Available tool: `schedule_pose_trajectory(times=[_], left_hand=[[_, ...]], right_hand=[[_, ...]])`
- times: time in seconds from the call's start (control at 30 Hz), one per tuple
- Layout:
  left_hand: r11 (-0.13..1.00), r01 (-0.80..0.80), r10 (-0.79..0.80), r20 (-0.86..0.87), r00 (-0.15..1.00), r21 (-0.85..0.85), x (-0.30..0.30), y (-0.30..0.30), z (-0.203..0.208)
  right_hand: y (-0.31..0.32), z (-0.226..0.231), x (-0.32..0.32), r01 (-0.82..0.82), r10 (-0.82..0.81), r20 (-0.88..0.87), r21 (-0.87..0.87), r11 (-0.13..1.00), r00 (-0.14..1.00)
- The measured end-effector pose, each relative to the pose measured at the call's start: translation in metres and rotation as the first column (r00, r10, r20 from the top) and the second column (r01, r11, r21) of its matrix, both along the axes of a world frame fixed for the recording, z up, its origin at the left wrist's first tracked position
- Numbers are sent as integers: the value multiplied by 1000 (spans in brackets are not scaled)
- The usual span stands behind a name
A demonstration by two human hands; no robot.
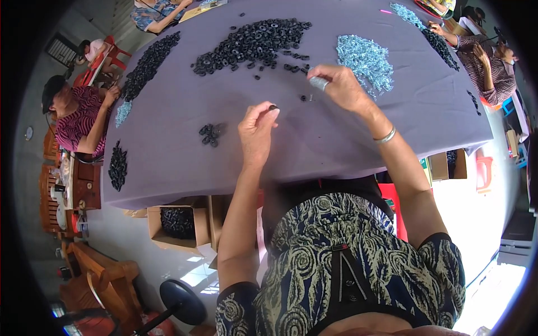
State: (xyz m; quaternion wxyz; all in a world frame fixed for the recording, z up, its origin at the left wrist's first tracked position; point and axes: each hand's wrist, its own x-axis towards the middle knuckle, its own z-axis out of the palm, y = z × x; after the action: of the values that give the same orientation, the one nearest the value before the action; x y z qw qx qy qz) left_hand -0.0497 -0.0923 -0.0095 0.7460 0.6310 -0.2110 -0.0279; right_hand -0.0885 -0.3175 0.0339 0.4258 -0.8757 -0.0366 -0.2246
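Observation:
Over the middle of the table, my left hand (pixel 256 134) is closed, pinching a small black part (pixel 273 107) between thumb and fingertips. My right hand (pixel 344 89) is raised to its right, with a silvery-grey cover (pixel 319 83) on one digit. Its fingers are pressed together; whatever they hold is hidden. Just beyond lies a big heap of black ring-shaped parts (pixel 263 42), with a few strays reaching toward my right hand. A pile of small, shiny, pale-blue pieces (pixel 364 61) sits beside that hand. Left of my left hand is a small cluster of black parts (pixel 210 134).
A grey cloth covers the table (pixel 314 145). More black parts (pixel 119 168) lie near its left edge. Co-workers sit at the left (pixel 84 117), the far side and the right (pixel 493 73). Below the front edge stands a cardboard box (pixel 162 235) of black parts.

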Motion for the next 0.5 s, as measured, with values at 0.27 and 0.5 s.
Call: schedule_pose_trajectory(times=[0.27,0.5], left_hand=[[997,64,-59,-106,993,45,-3,-4,-7],[984,68,-49,-115,992,167,-5,-3,-10]], right_hand=[[-6,-22,4,-60,27,-77,-469,881,997],[8,-37,9,-37,40,-8,-569,821,999]])
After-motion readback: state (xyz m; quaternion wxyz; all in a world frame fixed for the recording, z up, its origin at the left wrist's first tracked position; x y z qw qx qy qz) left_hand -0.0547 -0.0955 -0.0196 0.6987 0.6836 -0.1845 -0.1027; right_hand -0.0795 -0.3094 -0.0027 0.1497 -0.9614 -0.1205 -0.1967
